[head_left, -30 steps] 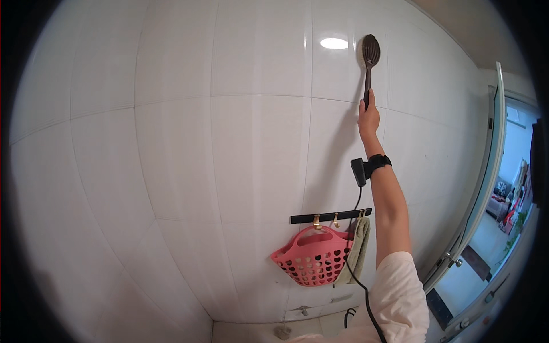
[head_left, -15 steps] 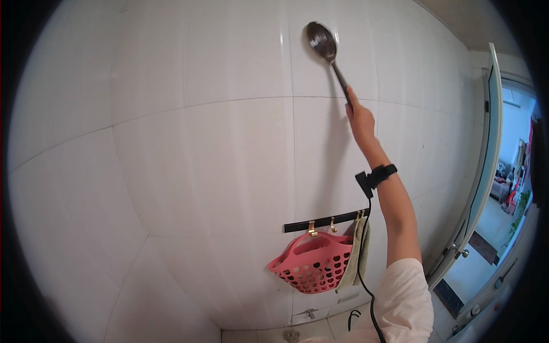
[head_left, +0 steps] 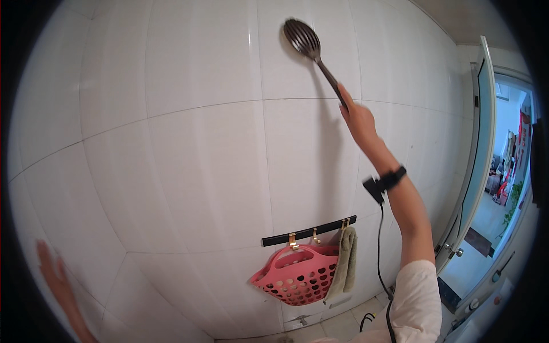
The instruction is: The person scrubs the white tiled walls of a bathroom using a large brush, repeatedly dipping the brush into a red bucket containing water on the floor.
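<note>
High on the white tiled wall, my right hand point(head_left: 358, 121) is closed round the handle of a long-handled brush point(head_left: 302, 40). The brush has a dark, shiny oval head with pale stripes across it. Its head is up against the wall or very near it; which, I cannot tell. The handle slants down to the right into my fingers. At the far left edge, my left hand point(head_left: 54, 271) is raised with its fingers stretched out, holding nothing. It is slightly blurred, beside the left wall, and whether it touches the tiles cannot be made out.
Below, a black hook rail point(head_left: 309, 230) with gold hooks carries a pink perforated basket point(head_left: 297, 288) and a grey-green towel point(head_left: 344, 260). A tap point(head_left: 300, 321) sits low on the wall. A black cable point(head_left: 382, 257) hangs from my right wrist strap. An open door point(head_left: 477, 148) stands at right.
My left hand has come into view at the left edge. The whole view has shifted, with the rail and basket now further left and lower. The brush stays in my right hand, its head looking more striped.
</note>
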Available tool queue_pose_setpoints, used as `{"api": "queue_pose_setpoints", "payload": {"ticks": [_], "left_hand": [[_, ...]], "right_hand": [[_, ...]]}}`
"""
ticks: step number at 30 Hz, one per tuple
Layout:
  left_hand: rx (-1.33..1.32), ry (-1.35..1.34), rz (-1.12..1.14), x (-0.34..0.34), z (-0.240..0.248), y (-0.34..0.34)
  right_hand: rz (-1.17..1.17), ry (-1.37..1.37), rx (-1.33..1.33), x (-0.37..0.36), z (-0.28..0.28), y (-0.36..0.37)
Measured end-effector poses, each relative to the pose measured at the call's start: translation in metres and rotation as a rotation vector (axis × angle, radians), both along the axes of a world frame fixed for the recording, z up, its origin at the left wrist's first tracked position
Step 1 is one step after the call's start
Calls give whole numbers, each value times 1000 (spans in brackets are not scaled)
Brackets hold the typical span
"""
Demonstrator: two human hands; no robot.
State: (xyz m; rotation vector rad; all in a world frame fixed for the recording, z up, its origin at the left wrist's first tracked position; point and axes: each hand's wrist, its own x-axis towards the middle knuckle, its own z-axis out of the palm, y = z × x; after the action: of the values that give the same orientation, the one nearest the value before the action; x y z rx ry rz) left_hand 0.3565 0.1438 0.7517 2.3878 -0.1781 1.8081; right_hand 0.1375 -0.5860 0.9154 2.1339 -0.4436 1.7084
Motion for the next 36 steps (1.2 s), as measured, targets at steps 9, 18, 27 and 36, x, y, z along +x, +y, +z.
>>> {"api": "queue_pose_setpoints", "payload": {"ticks": [9, 18, 27, 36], "left_hand": [[-253, 352, -548, -18, -83, -191], [-325, 426, -614, -15, -115, -212], [-354, 455, -739, -18, -132, -243], [-337, 594, -685, -33, -125, -209]], "right_hand": [[40, 46, -2, 32, 15, -1], [-118, 12, 20, -42, -53, -75], [-34, 73, 34, 24, -41, -26], [-73, 7, 79, -26, -12, -24]]}}
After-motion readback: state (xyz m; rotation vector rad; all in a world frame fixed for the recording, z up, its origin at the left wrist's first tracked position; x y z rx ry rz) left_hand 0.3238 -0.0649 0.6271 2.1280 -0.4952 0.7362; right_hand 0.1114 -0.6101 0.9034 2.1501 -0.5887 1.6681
